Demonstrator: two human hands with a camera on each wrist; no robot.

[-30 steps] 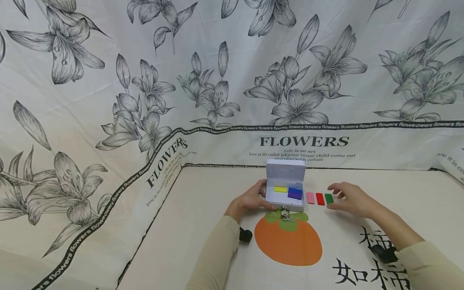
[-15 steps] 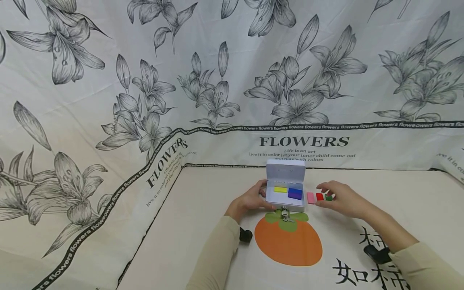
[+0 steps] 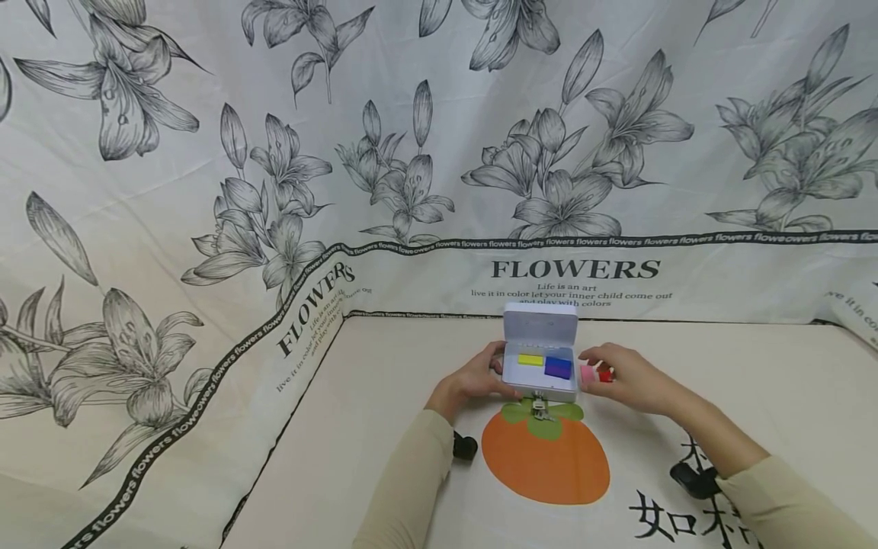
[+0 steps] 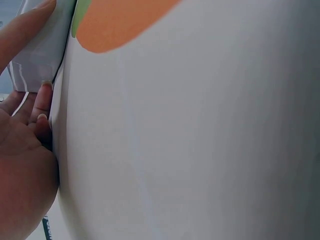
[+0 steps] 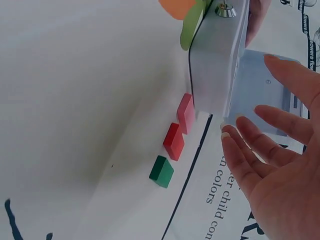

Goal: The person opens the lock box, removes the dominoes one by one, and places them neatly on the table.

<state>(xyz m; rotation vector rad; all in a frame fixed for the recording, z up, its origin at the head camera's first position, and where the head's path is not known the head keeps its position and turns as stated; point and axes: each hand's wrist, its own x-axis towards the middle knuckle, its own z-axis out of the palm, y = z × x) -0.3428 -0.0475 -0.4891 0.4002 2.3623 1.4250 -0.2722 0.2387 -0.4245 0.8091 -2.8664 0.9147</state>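
Note:
A small white metal box (image 3: 538, 390) with a latch stands on the table, its lid (image 3: 540, 324) raised. Inside lie a yellow block (image 3: 530, 359) and a blue block (image 3: 558, 367). My left hand (image 3: 475, 374) grips the box's left side, thumb at the front and fingers behind, as the left wrist view shows. Just right of the box, my right hand (image 3: 631, 377) hovers over a row of blocks with its fingers spread and nothing held. These are a pink block (image 5: 186, 112), a red block (image 5: 174, 141) and a green block (image 5: 161, 171), which the hand hides in the head view.
A printed orange persimmon (image 3: 546, 457) lies on the tablecloth in front of the box. Black printed characters (image 3: 661, 515) are at the lower right. Behind the table hangs a white curtain (image 3: 405, 282) with flower drawings and lettering.
My right hand has moved left along the row, from beside the green block to the pink one near the box. The left hand and the box have stayed in place.

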